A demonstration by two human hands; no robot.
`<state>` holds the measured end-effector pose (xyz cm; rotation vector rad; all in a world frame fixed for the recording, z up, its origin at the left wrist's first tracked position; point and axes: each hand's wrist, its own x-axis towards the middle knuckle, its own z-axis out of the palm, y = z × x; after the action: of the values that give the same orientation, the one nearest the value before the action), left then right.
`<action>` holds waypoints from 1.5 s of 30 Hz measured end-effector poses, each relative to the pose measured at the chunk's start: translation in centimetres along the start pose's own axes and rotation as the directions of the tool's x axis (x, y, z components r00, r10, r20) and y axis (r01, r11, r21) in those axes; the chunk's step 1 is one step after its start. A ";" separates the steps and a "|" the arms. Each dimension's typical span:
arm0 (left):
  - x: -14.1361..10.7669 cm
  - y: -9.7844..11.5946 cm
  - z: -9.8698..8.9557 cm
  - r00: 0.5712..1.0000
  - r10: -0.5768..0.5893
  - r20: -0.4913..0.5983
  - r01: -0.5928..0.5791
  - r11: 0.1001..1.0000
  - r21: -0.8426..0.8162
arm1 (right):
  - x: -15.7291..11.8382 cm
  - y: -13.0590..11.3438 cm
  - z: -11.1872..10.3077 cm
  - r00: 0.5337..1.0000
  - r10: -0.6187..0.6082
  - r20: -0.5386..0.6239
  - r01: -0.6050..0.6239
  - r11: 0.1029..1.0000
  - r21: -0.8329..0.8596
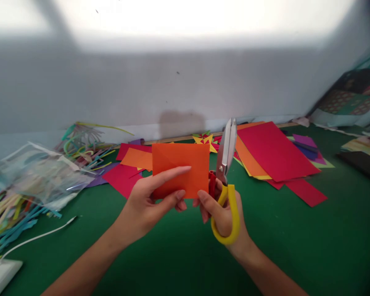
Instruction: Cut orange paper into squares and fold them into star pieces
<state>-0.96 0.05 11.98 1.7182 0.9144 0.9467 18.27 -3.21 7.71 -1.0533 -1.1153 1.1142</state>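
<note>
Yellow-handled scissors are hanging on the right hand, blades pointing upward and lying nearly together. That hand is also pinching the lower right corner of an orange paper sheet between thumb and fingers. The left hand is grasping the sheet at its lower left, its index finger and thumb lying across the front face. The sheet is standing upright, raised above the middle of the green bench. Toward the bench's far edge, star-shaped paper pieces are lying behind the sheet. A large red sheet is overlapping other paper to the right, with purple paper lying just beyond. Along the left edge, coloured paper strips are spreading around and under a clear plastic bag. A white cable is running to a white object at the near left corner; its type is not determinable.
</note>
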 end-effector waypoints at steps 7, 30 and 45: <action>2.8 -3.5 -3.0 0.989 -0.058 -0.136 0.073 0.991 0.109 | 1.9 1.3 -1.4 0.992 -0.011 -0.125 0.013 1.000 0.014; 3.8 -8.1 -3.5 0.990 0.140 0.026 -0.141 0.986 0.087 | 4.6 7.0 -2.6 0.980 0.171 -0.101 -0.156 0.977 0.142; 3.1 -6.2 -1.5 0.998 -0.022 0.060 0.042 0.932 -0.360 | 3.4 5.0 -1.5 0.975 0.215 -0.056 -0.203 0.964 0.174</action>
<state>-1.97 5.13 7.07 1.4038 0.6803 0.9736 19.39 0.73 3.06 -1.0883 -0.8492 1.3012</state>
